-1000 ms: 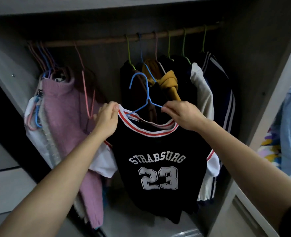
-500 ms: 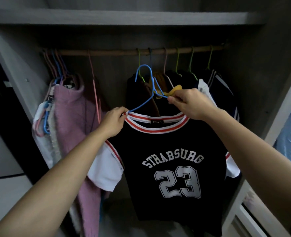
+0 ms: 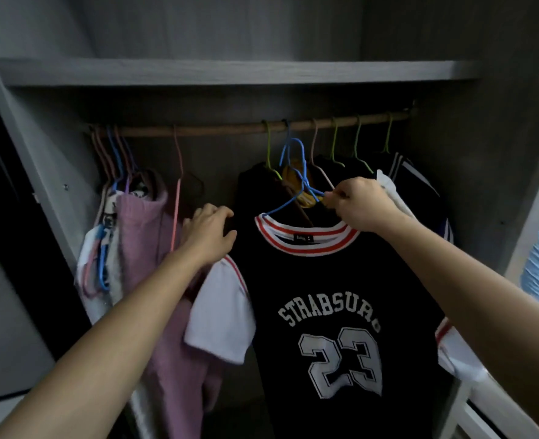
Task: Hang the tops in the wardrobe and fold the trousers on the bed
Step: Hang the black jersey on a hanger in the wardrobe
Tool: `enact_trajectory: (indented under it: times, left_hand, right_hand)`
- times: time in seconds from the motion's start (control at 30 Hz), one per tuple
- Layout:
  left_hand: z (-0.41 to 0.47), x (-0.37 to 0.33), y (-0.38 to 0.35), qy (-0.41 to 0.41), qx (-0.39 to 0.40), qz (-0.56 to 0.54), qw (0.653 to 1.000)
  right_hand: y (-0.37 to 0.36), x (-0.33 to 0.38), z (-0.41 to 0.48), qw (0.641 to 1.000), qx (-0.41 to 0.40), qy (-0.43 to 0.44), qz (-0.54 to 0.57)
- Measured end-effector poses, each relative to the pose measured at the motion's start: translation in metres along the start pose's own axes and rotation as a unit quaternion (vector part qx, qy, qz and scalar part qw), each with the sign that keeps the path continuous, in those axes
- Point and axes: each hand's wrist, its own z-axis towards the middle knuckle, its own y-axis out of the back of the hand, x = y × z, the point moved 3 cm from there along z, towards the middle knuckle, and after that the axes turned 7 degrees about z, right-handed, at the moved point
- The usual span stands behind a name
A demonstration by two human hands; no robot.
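Right hand (image 3: 363, 205) pinches the hanger (image 3: 281, 205) at its neck, holding the jersey (image 3: 309, 280) up at frame centre, hook just under the rail (image 3: 224, 130) ready to catch it; left hand (image 3: 209, 231), loosely curved, meets dark cloth beside the jersey, likely keeping a gap, though I cannot tell whether it grips.

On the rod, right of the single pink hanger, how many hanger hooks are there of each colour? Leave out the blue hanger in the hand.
Green hooks: 4
Blue hook: 1
Pink hook: 1
Total: 6
Not counted: blue hanger in the right hand.
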Motion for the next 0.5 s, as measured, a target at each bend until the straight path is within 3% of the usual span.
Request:
enact_trajectory:
  times: [0.07,0.13,0.2,0.23,0.33,0.5]
  left_hand:
    - [0.006,0.009,0.010,0.005,-0.012,0.024,1.000]
    - [0.014,0.018,0.020,0.006,-0.019,0.032,0.999]
    - [0.023,0.026,0.029,0.008,-0.028,0.032,0.999]
    - [0.028,0.029,0.033,0.009,-0.037,0.032,0.999]
    - [0.041,0.036,0.044,0.027,-0.059,0.029,0.997]
    - [0.071,0.047,0.054,0.057,-0.104,0.091,0.989]
  right_hand:
    - [-0.009,0.010,0.005,0.984,0.027,-0.079,0.158]
    - [-0.021,0.023,0.010,0.919,0.061,-0.139,0.364]
    - [-0.032,0.038,0.020,0.850,0.086,-0.131,0.502]
    - [-0.035,0.046,0.027,0.839,0.089,-0.101,0.527]
    - [-0.041,0.070,0.049,0.852,0.057,0.007,0.520]
    - [-0.074,0.083,0.096,0.845,0.041,0.036,0.532]
